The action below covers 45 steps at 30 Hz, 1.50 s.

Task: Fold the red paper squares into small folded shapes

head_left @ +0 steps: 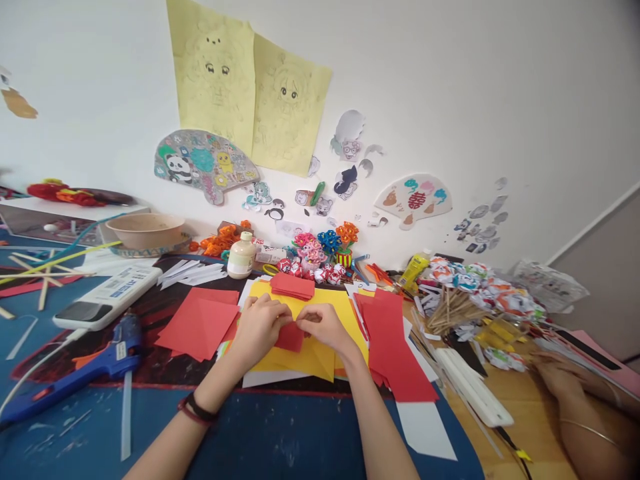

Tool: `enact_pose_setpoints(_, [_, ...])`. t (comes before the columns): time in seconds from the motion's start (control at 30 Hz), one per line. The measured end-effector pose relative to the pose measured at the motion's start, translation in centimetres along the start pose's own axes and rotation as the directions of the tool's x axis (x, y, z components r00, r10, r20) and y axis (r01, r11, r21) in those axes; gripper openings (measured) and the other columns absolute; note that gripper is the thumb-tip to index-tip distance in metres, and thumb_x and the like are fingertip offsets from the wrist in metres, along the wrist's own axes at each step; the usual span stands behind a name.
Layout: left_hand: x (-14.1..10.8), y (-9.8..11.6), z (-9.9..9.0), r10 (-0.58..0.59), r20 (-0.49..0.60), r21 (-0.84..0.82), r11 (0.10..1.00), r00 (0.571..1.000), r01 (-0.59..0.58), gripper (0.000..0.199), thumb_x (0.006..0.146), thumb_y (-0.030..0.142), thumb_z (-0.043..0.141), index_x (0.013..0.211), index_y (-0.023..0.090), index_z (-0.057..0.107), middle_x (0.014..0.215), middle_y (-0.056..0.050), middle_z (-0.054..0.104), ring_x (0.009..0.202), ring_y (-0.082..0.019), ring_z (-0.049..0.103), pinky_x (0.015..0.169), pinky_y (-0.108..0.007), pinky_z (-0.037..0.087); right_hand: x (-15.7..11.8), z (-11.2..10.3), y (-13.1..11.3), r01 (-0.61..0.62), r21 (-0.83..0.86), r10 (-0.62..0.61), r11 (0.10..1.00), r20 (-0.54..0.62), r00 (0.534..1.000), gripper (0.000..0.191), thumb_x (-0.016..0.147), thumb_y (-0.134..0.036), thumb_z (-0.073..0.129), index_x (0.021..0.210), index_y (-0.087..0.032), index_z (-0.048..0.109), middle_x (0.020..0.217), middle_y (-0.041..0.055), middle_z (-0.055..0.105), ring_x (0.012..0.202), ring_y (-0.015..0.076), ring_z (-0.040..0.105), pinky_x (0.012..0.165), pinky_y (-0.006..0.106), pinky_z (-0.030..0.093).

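Note:
Between my hands is a small piece of red paper [291, 337], above a stack of yellow sheets [320, 363]. My left hand [261, 325] pinches its upper left part, fingers closed. My right hand [323, 325] is closed in a pinch at the upper right edge of the same paper, its fingertips almost meeting the left ones. Just beyond the hands lies a small stack of red paper pieces [293, 287]. Red square sheets [200, 325] lie to the left, and longer red strips [395, 340] to the right.
A blue glue gun [120, 350] and a white power strip [107, 297] are at the left. A glue bottle [241, 257] and flower crafts [327, 243] stand along the wall. Wooden sticks [453, 307] lie at right, near another person's hand [563, 373].

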<state>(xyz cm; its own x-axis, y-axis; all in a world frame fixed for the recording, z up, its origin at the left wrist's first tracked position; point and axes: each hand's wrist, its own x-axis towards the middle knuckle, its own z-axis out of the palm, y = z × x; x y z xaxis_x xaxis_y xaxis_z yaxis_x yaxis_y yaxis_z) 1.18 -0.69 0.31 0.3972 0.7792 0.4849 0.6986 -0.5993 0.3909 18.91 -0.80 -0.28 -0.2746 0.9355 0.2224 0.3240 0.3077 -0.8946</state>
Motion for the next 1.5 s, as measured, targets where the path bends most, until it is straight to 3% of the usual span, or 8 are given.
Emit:
enact_pose_setpoints(0.23, [0.4,-2.9,-2.1,-0.254,-0.168,-0.068,0.967,0.952,0.246,0.021,0.082,0.032,0.051,0.075,0.022,0.068,0.074,-0.003,0.069,0.076,-0.021,0.054,0.066,-0.03,0.031,-0.2,-2.3,1.9,-0.062,-0.013,0.06,0.998,-0.161,0.985,0.01,0.067,-0.019,0.062,0.058,-0.016,0.063,0.051,-0.0012,0.057,0.048,0.0122,0.053,0.047,0.022,0.04])
enact_pose_setpoints(0.37, [0.4,-3.2,-2.1,-0.421,-0.186,-0.352,0.872,0.888,0.34,0.03,0.082,0.045,0.049,0.083,0.02,0.067,0.078,-0.001,0.07,0.068,-0.017,0.056,0.061,-0.026,0.036,0.1,-1.5,1.0,-0.039,0.201,0.07,0.979,-0.146,0.987,0.023,0.079,-0.036,0.06,0.089,-0.016,0.067,0.065,0.002,0.063,0.054,0.014,0.057,0.052,0.025,0.045])
enact_pose_setpoints(0.47, [0.5,-1.7,-0.9,-0.299,-0.098,-0.389,0.89,0.949,0.24,0.028,0.082,0.042,0.049,0.081,0.02,0.066,0.078,-0.001,0.069,0.067,-0.016,0.056,0.062,-0.024,0.037,0.5,0.4,0.0,-0.003,0.21,0.031,0.978,-0.129,0.991,0.034,0.081,-0.044,0.059,0.101,-0.017,0.065,0.069,0.0022,0.063,0.055,0.0141,0.056,0.052,0.024,0.043])
enact_pose_setpoints(0.6, [0.5,0.1,0.6,-0.252,-0.034,-0.371,0.902,0.967,0.222,0.026,0.082,0.038,0.048,0.076,0.019,0.065,0.074,-0.001,0.068,0.065,-0.015,0.054,0.061,-0.024,0.037,0.8,1.7,0.1,0.076,0.046,-0.062,0.996,-0.243,0.968,0.026,0.078,-0.04,0.063,0.071,-0.015,0.069,0.062,0.0018,0.06,0.058,0.014,0.051,0.053,0.024,0.037])
enact_pose_setpoints(1.13, [0.3,0.9,0.4,-0.12,0.037,-0.345,0.93,0.992,0.126,0.016,0.071,0.02,0.046,0.063,0.018,0.059,0.063,0.0,0.062,0.061,-0.013,0.051,0.06,-0.024,0.036,0.5,-0.3,0.7,-0.007,0.075,0.039,0.997,-0.424,0.905,0.029,0.072,-0.038,0.064,0.054,-0.016,0.06,0.05,-0.0029,0.046,0.052,0.0123,0.039,0.051,0.025,0.029])
enact_pose_setpoints(1.3, [0.2,-0.2,-0.3,-0.136,0.04,-0.248,0.958,0.99,0.142,0.014,0.069,0.021,0.05,0.056,0.019,0.054,0.057,0.001,0.057,0.059,-0.014,0.051,0.058,-0.025,0.036,0.3,-2.7,1.9,-0.008,0.069,0.05,0.998,-0.634,0.772,0.027,0.073,-0.038,0.062,0.056,-0.017,0.06,0.055,-0.0017,0.049,0.055,0.0135,0.04,0.053,0.025,0.032])
enact_pose_setpoints(1.37, [0.1,-0.2,-0.5,-0.13,-0.002,-0.198,0.972,0.992,0.127,0.015,0.074,0.022,0.049,0.061,0.019,0.057,0.063,0.0,0.061,0.063,-0.016,0.054,0.06,-0.026,0.037,0.2,-3.3,2.0,-0.027,0.058,0.058,0.998,-0.655,0.753,0.029,0.072,-0.038,0.063,0.053,-0.017,0.058,0.054,-0.002,0.048,0.054,0.013,0.039,0.051,0.025,0.031])
enact_pose_setpoints(1.5, [-0.2,0.9,0.1,0.034,-0.13,0.0,0.999,0.991,-0.034,0.024,0.086,0.033,0.048,0.1,0.02,0.061,0.1,-0.007,0.067,0.092,-0.024,0.058,0.078,-0.034,0.04,0.4,-2.3,1.6,-0.021,0.009,0.022,1.0,-0.565,0.825,0.038,0.073,-0.044,0.064,0.047,-0.019,0.052,0.048,-0.0028,0.041,0.049,0.0117,0.034,0.046,0.025,0.028])
